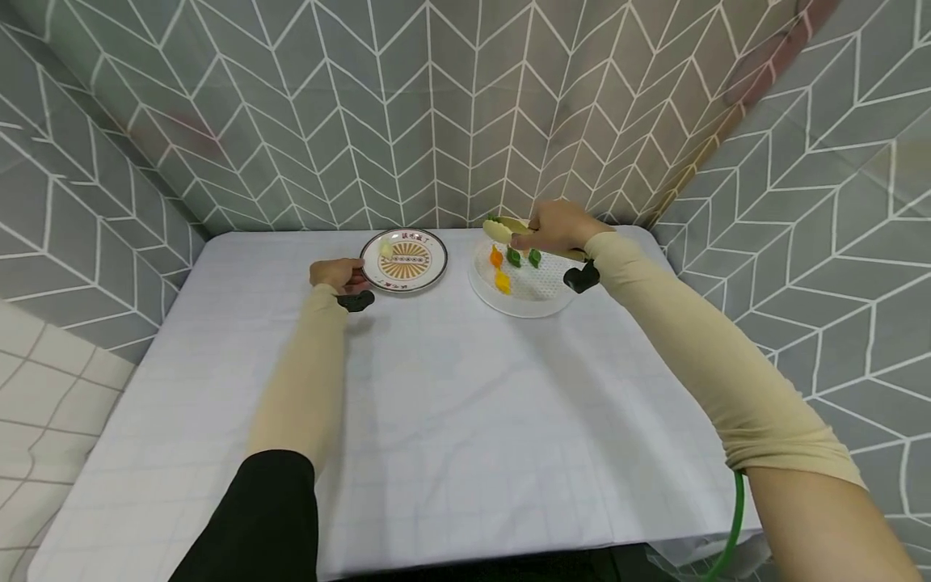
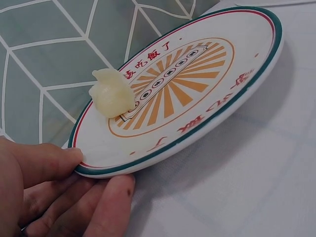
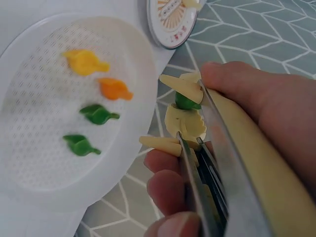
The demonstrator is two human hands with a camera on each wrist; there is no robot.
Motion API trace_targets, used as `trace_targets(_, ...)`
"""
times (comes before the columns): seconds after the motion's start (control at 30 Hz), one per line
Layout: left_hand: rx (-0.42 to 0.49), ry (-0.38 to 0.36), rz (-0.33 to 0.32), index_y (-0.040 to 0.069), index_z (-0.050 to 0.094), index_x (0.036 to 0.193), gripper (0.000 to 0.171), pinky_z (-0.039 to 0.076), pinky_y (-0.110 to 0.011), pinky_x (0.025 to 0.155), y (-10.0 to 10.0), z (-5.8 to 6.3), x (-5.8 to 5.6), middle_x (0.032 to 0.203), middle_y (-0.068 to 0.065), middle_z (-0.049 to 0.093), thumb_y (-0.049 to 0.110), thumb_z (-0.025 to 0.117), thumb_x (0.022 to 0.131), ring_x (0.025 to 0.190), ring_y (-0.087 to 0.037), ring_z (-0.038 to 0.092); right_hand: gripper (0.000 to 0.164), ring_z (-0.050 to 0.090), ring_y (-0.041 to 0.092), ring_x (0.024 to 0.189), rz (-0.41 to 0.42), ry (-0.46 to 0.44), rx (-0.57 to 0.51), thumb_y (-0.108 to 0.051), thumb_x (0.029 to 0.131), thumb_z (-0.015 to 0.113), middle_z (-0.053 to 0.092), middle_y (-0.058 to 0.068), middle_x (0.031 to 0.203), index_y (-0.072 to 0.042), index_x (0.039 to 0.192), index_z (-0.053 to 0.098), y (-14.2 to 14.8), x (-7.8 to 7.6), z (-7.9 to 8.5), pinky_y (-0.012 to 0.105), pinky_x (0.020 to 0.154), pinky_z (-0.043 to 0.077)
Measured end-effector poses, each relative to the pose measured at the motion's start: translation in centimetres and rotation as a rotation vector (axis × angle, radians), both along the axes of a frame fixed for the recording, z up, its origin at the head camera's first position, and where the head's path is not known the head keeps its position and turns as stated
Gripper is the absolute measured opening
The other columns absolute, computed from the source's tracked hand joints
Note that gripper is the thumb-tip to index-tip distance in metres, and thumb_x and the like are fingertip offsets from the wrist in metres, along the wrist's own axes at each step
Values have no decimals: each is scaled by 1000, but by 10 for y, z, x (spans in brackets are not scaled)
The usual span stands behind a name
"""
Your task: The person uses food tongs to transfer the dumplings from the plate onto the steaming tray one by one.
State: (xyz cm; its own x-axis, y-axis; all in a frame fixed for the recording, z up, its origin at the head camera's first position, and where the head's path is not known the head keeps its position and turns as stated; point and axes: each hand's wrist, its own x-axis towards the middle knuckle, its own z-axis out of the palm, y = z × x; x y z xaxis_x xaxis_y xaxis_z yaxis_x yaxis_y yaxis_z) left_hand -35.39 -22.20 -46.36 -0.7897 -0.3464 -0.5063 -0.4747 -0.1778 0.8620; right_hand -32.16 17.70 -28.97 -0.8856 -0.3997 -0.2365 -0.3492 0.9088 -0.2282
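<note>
Fingers [image 3: 167, 186] grip metal-armed tongs [image 3: 239, 185] near 4 smooth, tapered pieces [image 3: 84, 62].

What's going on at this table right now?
A person's left hand grips the rim of a plate bearing one pale piece. The right hand holds tongs near a white tray's far edge, a green piece at their tips. A yellow piece, an orange piece and two more green pieces lie on the tray.

On the desk [image 1: 465, 420]: at left, a plate [image 1: 425, 275] with 1 dumpling [image 2: 113, 96] on it; at right, a tray [image 1: 538, 295] with 4 dumplings [image 3: 85, 62] on it. Near the tray's far side, tongs [image 3: 261, 145].
</note>
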Motion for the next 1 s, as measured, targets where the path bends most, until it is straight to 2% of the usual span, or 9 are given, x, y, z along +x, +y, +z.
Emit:
trace_targets(0.13,-3,0,-10,6,67,103,9,66,-23,57,-2,-1,0,58,1,67,11,74,100,54,-10,67,45,49,17,66,-10,-13,13,-48,103,65,52,-3,68,-12,76,68,12,-1,-7,28,58,39)
trace_targets(0.17,-4,2,-10,6,67,104,9,66,-23,57,-1,-1,0,58,1,67,11,74,100,54,-10,67,46,49,17,64,-15,-18,14,-48,103,65,51,-3,67,-10,77,69,14,-1,-9,27,57,39)
trace_targets(0.27,-1,-1,-4,5,68,104,10,66,-23,57,-1,-2,0,58,0,67,10,74,99,53,-10,67,46,51,18,67,-33,-38,17,-50,102,64,59,-1,71,-8,93,81,21,1,-17,28,59,40)
trace_targets(0.37,-2,-1,-6,5,68,102,9,66,-22,56,0,-1,0,57,0,67,10,74,99,52,-10,67,50,51,19,72,-47,-60,28,-53,102,63,62,1,75,-7,104,83,28,4,-24,29,62,40)
trace_targets(0.43,-6,-3,-7,5,66,102,9,66,-22,56,0,0,-1,57,1,67,10,74,99,52,-10,66,54,56,22,80,-67,-80,30,-56,102,63,70,6,86,-6,112,82,32,7,-29,32,68,45)
trace_targets(0.53,-12,-2,-19,5,66,105,10,66,-21,57,0,2,-1,58,1,66,10,73,100,52,-9,66,62,64,28,98,-92,-106,33,-58,102,63,77,15,112,-1,122,77,39,11,-36,39,84,55)
trace_targets(0.6,-12,-5,-13,5,66,106,11,66,-21,57,-1,3,-2,58,1,66,10,73,100,52,-9,66,64,67,31,109,-99,-114,36,-58,102,63,75,20,124,1,126,76,43,14,-39,46,96,58)
trace_targets(0.67,-10,-6,-7,5,66,107,12,66,-21,58,-1,4,-2,59,1,66,11,74,99,53,-9,66,65,68,34,114,-97,-120,38,-58,102,63,74,21,129,1,126,75,45,16,-41,51,101,58)
trace_targets(1.0,-13,-23,-3,8,65,101,10,66,-22,60,2,4,2,61,1,66,12,74,100,55,-10,66,61,68,35,117,-99,-156,44,-54,103,64,73,23,130,2,125,76,52,20,-55,52,105,58)
